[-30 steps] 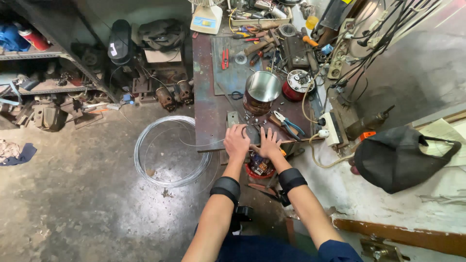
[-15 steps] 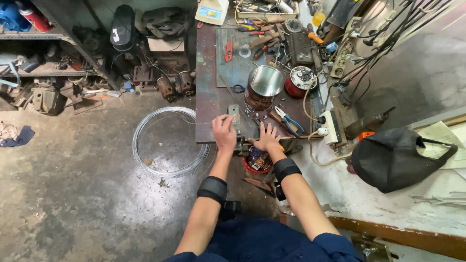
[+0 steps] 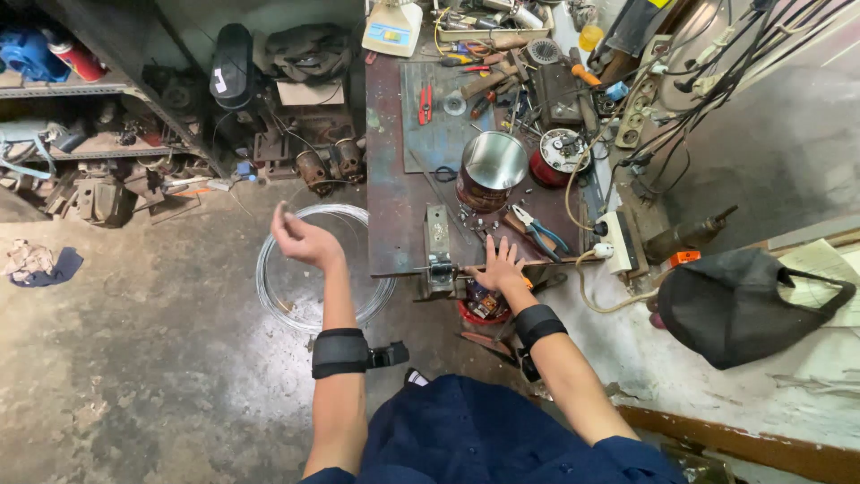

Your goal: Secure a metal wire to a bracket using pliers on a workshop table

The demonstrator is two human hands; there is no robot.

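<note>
The left hand is raised out to the side, clear of the bench, over the wire coil that lies on the concrete floor. Its fingers are loosely curled, thumb and forefinger pinched close together; whether a thin wire runs between them cannot be told. A black band wraps that forearm.

The right hand lies flat with fingers spread on the front edge of the bench, pressing on a thin rod that runs along that edge. It grips nothing; the palm is open and down. Just left of it, touching the rod, stands a small metal clamp fixed at the bench edge. Below the hand, under the edge, sits a red tub with a small wound part in it. A second black band is on the right forearm.

Behind the right hand stands a shiny metal can, upright and open, with a red spool just beside it on the right. Blue-handled pliers lie between the can and the hand. Red-handled pliers lie farther back on a grey mat. A white power strip sits at the right end of the bench, and a black bag rests well to the right on a pale surface
</note>
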